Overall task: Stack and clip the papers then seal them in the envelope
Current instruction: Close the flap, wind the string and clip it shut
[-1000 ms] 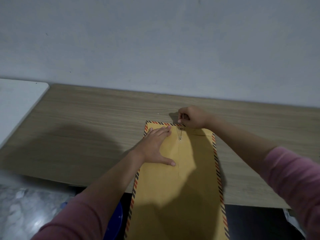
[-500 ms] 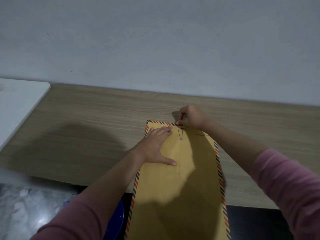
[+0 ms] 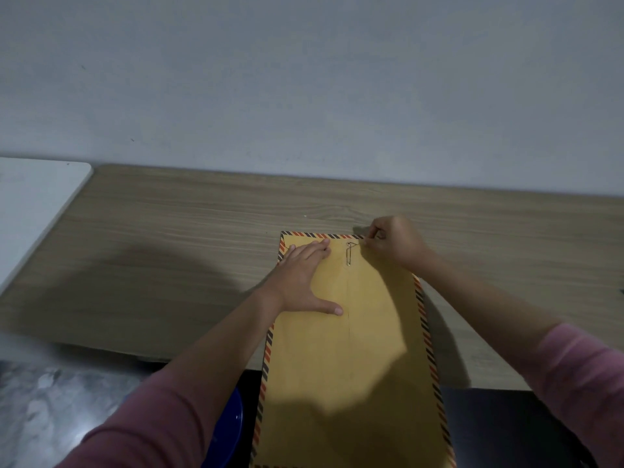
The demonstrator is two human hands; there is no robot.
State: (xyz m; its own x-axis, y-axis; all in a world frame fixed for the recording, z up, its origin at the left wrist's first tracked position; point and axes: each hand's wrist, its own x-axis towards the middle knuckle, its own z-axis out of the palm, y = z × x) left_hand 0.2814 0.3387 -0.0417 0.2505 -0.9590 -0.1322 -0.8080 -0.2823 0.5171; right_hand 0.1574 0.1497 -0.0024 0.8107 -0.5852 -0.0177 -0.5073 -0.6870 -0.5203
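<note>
We see the envelope [image 3: 347, 349] lying flat and lengthwise on the wooden table [image 3: 169, 248], its near end overhanging the table's front edge toward 6 o'clock and its far, striped end pointing to 12 o'clock. Our left hand [image 3: 305, 278] lies palm-down and spread flat on the envelope's far left area, fingers extended toward 1 o'clock, thumb splayed toward 3 o'clock; it presses rather than grasps. Our right hand [image 3: 393, 243] sits at the envelope's far right corner, fingers curled tight in a narrow pinch at the striped edge; what the fingertips hold we cannot tell. The metal clasp [image 3: 349, 253] lies on the envelope's centre line near the far end, between the two hands, at 9 o'clock from the right fingertips and just beside them.
</note>
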